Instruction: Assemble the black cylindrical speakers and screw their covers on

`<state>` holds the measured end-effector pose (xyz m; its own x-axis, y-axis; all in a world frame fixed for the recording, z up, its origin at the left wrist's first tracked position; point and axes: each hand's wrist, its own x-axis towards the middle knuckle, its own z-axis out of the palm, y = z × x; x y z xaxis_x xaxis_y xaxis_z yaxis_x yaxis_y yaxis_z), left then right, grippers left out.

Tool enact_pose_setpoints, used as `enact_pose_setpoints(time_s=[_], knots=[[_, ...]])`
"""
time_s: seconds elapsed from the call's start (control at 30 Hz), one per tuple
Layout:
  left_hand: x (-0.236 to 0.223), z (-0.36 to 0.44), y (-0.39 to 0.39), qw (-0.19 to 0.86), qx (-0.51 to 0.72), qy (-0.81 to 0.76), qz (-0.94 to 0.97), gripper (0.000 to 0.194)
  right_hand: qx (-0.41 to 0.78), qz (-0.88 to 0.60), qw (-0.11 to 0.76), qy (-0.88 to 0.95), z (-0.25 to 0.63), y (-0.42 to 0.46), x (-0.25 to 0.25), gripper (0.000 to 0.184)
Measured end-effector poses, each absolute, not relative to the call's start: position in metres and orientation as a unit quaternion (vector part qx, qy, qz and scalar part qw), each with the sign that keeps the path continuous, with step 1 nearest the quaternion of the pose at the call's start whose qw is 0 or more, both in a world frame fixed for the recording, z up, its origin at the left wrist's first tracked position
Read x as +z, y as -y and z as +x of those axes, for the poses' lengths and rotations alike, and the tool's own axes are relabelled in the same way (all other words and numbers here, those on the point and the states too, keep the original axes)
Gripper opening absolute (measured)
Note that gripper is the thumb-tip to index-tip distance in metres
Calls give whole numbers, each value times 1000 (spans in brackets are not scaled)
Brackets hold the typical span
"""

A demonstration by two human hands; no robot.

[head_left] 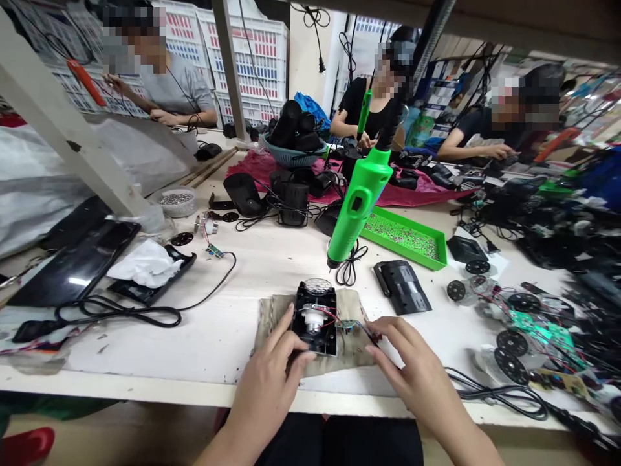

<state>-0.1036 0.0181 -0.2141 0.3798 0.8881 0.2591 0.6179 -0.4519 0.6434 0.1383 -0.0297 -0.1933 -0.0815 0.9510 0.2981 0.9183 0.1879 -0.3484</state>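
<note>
A black plastic housing lies on a folded greenish-brown cloth at the table's front. Inside it sit a small motor with a white part and a round grille. Red wires lead from the motor to a little circuit board resting beyond the housing's right edge. My left hand grips the housing, fingers along its left side and thumb at the near edge. With thumb and fingers closed, my right hand pinches a dark cable coming off the board.
A green electric screwdriver hangs over the housing. Beyond are a green tray of screws and a black cover. Motor assemblies crowd the right; a black shell with white paper lies left. Several people work opposite.
</note>
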Motion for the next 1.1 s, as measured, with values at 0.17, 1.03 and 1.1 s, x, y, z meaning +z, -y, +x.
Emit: enact_pose_setpoints(time_s=[0.17, 1.03, 1.1], knots=[[-212, -104, -18, 238, 297, -470, 796, 18, 24, -622, 217, 752, 134, 13, -204, 17], [-213, -104, -17, 223, 340, -447, 797, 10, 34, -589, 219, 777, 80, 19, -170, 23], [-214, -104, -16, 221, 346, -446, 795, 17, -29, -584, 154, 796, 73, 13, -169, 22]])
